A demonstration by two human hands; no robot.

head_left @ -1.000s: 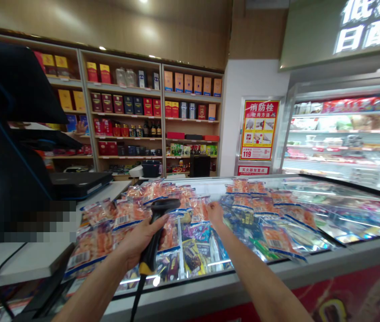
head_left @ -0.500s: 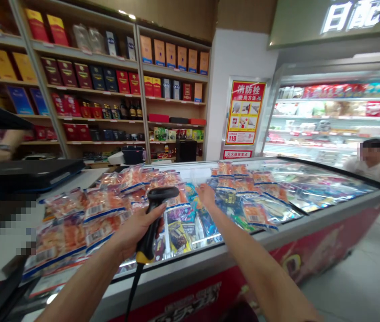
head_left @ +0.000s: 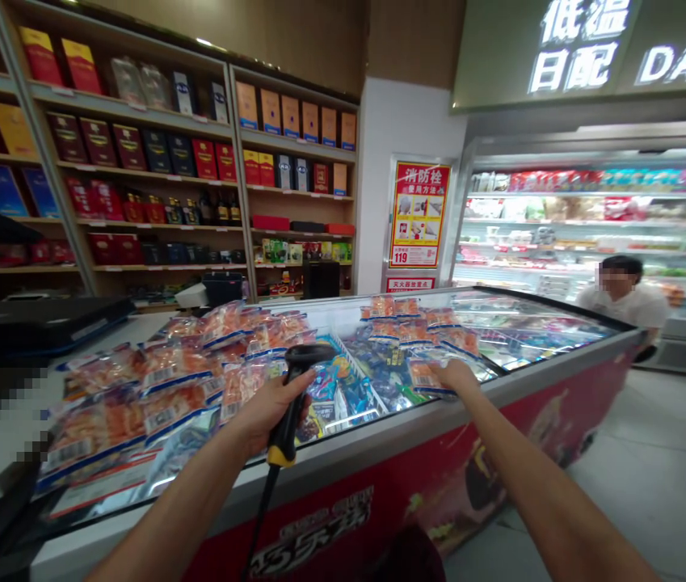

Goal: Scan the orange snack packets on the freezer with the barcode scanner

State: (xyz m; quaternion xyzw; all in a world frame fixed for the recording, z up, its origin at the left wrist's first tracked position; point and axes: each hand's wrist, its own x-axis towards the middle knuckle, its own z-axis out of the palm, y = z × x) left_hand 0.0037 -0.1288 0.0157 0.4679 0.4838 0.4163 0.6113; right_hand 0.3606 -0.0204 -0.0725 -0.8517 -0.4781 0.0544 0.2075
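Note:
A black and yellow handheld barcode scanner (head_left: 287, 412) is in my left hand (head_left: 273, 408), the fingers wrapped round its grip and its head pointing right. From its base a black cord hangs down. My right hand (head_left: 456, 377) is at the right edge of a clear food packet (head_left: 424, 375) with orange contents and a blue strip, lying on the freezer's glass. Its fingers are curled on the packet, their tips partly hidden. Left of the scanner, many similar packets (head_left: 176, 416) lie heaped, and a smaller group of packets (head_left: 412, 330) lies farther back.
A long chest freezer (head_left: 367, 469) with a red front runs to the right, wrapped goods showing under its glass. A black device (head_left: 45, 327) stands on the left counter. Boxed bottles fill the back shelves (head_left: 154, 170). A person (head_left: 627, 299) is beyond the freezer's right end.
My right hand has moved right, from the middle of the freezer to the packet near its front edge. My left hand still holds the scanner. The view has turned slightly right.

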